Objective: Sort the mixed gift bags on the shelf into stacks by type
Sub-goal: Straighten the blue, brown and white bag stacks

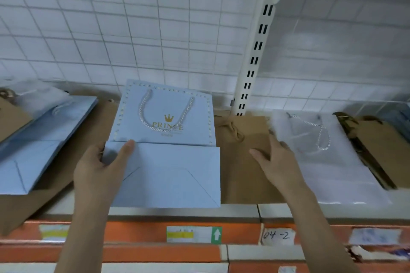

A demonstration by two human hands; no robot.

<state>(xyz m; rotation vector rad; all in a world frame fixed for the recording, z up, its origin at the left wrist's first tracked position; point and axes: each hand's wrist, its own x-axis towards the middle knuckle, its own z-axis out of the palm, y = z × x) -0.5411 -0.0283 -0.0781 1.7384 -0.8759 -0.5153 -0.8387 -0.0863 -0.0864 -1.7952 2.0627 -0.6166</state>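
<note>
Left hand pinches the blue bag at its fold near the shelf front edge; right hand, fingers relaxed, seemingly rests on the brown bag. Lift flat, keeping the handle clear.

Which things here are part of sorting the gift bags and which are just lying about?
Part of the job:
blue crown bag, gripped by the left hand
brown paper bag, under the right hand
clear wrapped bag
blue bag stack

Just there:
shelf labels
slotted post
tiled wall
</note>
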